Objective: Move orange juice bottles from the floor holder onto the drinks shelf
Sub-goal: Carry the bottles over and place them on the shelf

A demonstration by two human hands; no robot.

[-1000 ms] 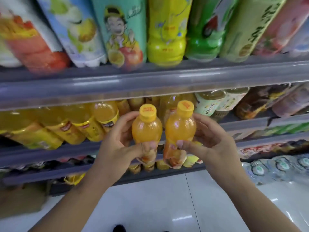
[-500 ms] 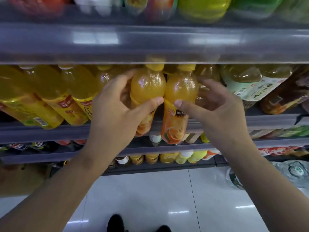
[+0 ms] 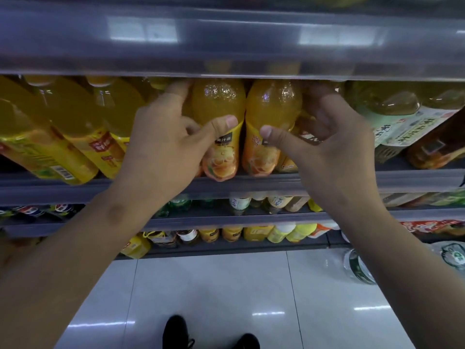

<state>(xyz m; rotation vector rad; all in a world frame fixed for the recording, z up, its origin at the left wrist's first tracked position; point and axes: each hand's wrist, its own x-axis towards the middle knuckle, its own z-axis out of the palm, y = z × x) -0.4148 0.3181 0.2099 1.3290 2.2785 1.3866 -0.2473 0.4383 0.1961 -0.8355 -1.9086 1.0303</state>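
Two small orange juice bottles stand side by side at the front of the drinks shelf [image 3: 251, 181]. My left hand [image 3: 166, 147] wraps the left orange juice bottle [image 3: 219, 107], thumb across its label. My right hand [image 3: 332, 149] grips the right orange juice bottle [image 3: 273, 107], thumb on its label. Both bottle bases rest at the shelf's front lip. Their caps are hidden behind the edge of the shelf above [image 3: 226, 46]. The floor holder is not in view.
Large yellow drink bottles [image 3: 63, 127] crowd the shelf to the left, and green-labelled tea bottles [image 3: 397, 117] stand to the right. Lower shelves [image 3: 226, 217] hold more drinks. Water bottle packs [image 3: 448, 258] sit on the white tiled floor at right. My shoes [image 3: 176, 331] show below.
Both hands have carried the two bottles up and forward from in front of the shelf into it; the bottles now sit on the shelf, caps hidden under the shelf above.
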